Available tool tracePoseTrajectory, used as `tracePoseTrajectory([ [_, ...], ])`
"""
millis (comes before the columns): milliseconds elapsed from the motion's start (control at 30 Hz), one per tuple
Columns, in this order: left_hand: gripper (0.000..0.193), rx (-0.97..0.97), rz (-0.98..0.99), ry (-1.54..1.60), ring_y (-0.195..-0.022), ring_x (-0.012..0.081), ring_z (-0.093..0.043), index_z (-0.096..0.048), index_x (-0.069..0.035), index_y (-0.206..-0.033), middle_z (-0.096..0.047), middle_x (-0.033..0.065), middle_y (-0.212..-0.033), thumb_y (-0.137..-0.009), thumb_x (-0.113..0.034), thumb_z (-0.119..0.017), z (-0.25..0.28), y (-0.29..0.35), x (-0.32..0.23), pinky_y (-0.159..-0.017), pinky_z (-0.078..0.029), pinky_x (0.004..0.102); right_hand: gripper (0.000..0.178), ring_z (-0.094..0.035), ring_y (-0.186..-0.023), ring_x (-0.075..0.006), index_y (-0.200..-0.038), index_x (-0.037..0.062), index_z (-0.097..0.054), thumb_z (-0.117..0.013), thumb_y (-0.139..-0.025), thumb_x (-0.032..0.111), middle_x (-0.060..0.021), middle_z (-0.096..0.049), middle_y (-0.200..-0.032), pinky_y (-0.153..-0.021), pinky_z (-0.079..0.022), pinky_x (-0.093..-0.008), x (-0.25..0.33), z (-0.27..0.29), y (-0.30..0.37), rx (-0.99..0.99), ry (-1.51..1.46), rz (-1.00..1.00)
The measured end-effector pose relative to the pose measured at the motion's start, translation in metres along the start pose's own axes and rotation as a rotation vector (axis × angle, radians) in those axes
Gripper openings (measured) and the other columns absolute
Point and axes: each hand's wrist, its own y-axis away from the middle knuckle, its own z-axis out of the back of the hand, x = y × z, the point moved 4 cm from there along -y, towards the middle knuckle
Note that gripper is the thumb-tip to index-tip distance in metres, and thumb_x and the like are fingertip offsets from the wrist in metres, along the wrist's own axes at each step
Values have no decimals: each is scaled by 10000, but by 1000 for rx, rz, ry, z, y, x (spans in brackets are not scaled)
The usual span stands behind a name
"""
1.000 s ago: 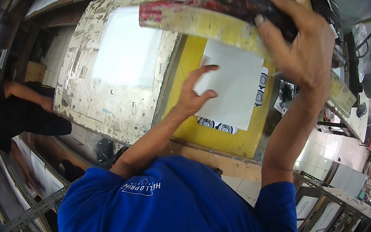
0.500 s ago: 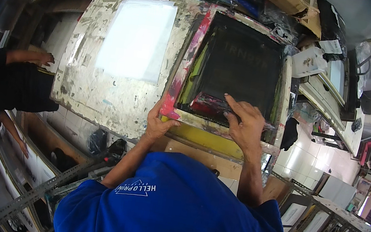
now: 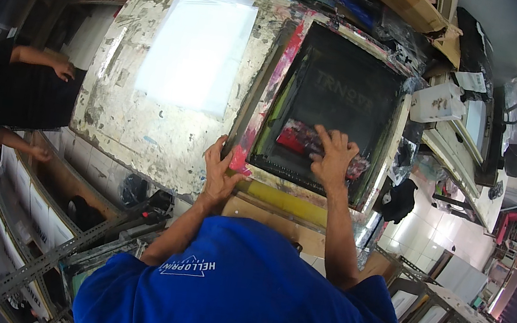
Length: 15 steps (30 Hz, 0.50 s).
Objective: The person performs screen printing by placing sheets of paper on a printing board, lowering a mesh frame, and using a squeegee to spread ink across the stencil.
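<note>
A screen-printing frame with paint-stained wooden edges lies on the right of the worktable. Its dark mesh has faint lettering near the far end, and black ink lines the inside edges. My left hand grips the frame's near left corner, thumb and fingers about the wood. With my right hand I hold a squeegee smeared red, white and black, lying crosswise on the mesh. The right fingers cover its middle. Under the frame's near edge shows a yellow strip.
Left of the frame, a bright white sheet lies on the worn, paint-flecked table. Another person in dark clothes stands at the far left. A white container stands right of the frame. Metal racks flank me.
My right hand has pushed the squeegee a little away from me over the mesh and now grasps it more fully. My left hand stays on the corner. The other person's arms have shifted.
</note>
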Motion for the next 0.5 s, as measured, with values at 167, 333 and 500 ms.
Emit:
tracePoseTrajectory([
  [167, 854, 34, 45, -27, -1400, 440, -340, -589, -72, -1443, -332, 265, -1583, -720, -429, -869, -3, 4, 3, -1122, -346, 536, 771, -532, -1145, -264, -1344, 215, -642, -824, -600, 136, -58, -592, -1135, -990, -316, -497, -41, 0, -72, -95, 66, 32],
  [333, 886, 42, 44, -6, -1407, 443, -333, -562, -76, -1469, -327, 274, -1582, -738, -485, -854, -1, 4, 3, -1133, -340, 534, 784, -536, -1147, -251, -1359, 232, -639, -820, -600, 159, -31, -607, -1143, -988, -312, -488, -82, 0, -148, -171, 128, 67],
  [500, 868, 54, 75, 33, -1383, 444, -370, -561, -48, -1456, -358, 280, -1557, -733, -417, -868, 1, 3, -2, -1145, -299, 535, 791, -535, -1161, -243, -1375, 239, -635, -819, -609, 169, -28, -610, -1140, -981, -306, -480, -108, -2, -204, -223, 182, 84],
])
